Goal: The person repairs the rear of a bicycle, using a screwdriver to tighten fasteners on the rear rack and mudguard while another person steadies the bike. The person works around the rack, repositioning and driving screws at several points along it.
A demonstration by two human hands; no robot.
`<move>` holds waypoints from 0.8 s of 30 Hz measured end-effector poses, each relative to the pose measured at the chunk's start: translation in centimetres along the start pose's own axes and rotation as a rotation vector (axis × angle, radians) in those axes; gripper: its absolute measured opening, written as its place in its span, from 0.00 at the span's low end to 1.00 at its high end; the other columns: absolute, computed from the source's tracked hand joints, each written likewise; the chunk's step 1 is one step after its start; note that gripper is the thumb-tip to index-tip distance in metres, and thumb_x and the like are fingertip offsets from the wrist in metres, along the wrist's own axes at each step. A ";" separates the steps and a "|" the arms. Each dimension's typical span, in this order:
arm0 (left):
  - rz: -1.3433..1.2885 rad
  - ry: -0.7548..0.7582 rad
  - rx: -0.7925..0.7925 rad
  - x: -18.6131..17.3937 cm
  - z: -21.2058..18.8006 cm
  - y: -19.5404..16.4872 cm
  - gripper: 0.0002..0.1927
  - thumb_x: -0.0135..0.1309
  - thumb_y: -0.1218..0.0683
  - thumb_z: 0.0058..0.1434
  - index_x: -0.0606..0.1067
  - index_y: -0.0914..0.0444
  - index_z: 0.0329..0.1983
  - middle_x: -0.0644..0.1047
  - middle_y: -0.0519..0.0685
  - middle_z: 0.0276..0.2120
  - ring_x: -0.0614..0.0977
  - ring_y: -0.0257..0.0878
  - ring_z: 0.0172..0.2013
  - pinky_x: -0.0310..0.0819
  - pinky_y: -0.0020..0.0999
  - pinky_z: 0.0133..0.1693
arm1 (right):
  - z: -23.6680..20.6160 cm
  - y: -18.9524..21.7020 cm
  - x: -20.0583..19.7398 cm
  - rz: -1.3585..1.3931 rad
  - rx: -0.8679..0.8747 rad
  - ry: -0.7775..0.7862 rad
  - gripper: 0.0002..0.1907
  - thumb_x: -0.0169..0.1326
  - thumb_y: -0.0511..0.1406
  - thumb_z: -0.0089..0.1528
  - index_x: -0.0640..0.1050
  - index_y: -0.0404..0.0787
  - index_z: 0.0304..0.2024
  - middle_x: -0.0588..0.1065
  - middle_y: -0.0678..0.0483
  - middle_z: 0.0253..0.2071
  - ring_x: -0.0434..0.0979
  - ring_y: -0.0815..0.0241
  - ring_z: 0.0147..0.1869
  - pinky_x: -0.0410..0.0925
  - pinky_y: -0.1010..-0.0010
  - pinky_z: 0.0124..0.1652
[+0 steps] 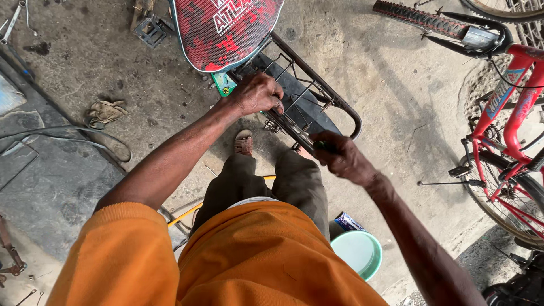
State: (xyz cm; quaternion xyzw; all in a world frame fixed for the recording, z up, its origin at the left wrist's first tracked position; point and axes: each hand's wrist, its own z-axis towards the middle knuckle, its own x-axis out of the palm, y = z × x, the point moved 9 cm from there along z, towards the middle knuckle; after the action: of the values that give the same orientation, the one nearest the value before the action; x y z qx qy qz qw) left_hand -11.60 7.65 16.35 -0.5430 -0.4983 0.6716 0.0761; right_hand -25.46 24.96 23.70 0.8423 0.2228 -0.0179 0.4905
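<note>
A rag [105, 111] is lying on the floor [385, 85]. The left hand [256, 93] is clenching the bike's rear rack [317, 96], steadying it below the red seat [224, 28]. The right hand [343, 158] is gripping a small tool [323, 145] at the rack's near edge. A red bicycle [510, 113] is standing right.

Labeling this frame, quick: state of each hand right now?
Left hand: closed, gripping the bicycle's rear carrier rack near the saddle.
Right hand: closed around a small dark-green tool handle at the rack's side rail.
</note>
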 end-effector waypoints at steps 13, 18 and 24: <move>0.021 -0.088 0.079 0.8 -0.2 -0.5 0.18 0.72 0.45 0.48 0.84 0.62 0.35 0.82 0.51 0.32 0.84 0.47 0.35 0.77 0.47 0.40 | 1.6 -0.4 14.2 0.734 0.261 -0.585 0.34 0.48 0.37 0.67 0.50 0.47 0.71 0.66 0.48 0.31 0.65 0.59 0.22 0.64 0.65 0.20; 0.065 -0.030 0.089 1.0 -0.3 -0.9 0.20 0.72 0.44 0.49 0.83 0.62 0.34 0.82 0.51 0.35 0.83 0.48 0.40 0.75 0.50 0.45 | 5.0 -0.5 16.5 1.126 0.311 -0.633 0.29 0.53 0.38 0.67 0.54 0.36 0.63 0.69 0.47 0.35 0.76 0.55 0.29 0.73 0.61 0.25; 0.153 0.208 -0.028 2.3 1.4 -1.1 0.23 0.75 0.41 0.42 0.82 0.62 0.31 0.79 0.57 0.40 0.80 0.55 0.46 0.71 0.54 0.47 | 4.7 -0.1 15.9 1.120 0.340 -0.553 0.25 0.54 0.41 0.65 0.62 0.37 0.59 0.70 0.48 0.34 0.78 0.54 0.28 0.75 0.59 0.25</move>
State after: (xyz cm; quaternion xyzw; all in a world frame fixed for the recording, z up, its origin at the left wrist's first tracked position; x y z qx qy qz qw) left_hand -14.16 8.87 15.56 -0.6472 -0.4541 0.6084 0.0683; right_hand -10.30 26.80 17.27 0.8612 -0.3909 -0.0107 0.3248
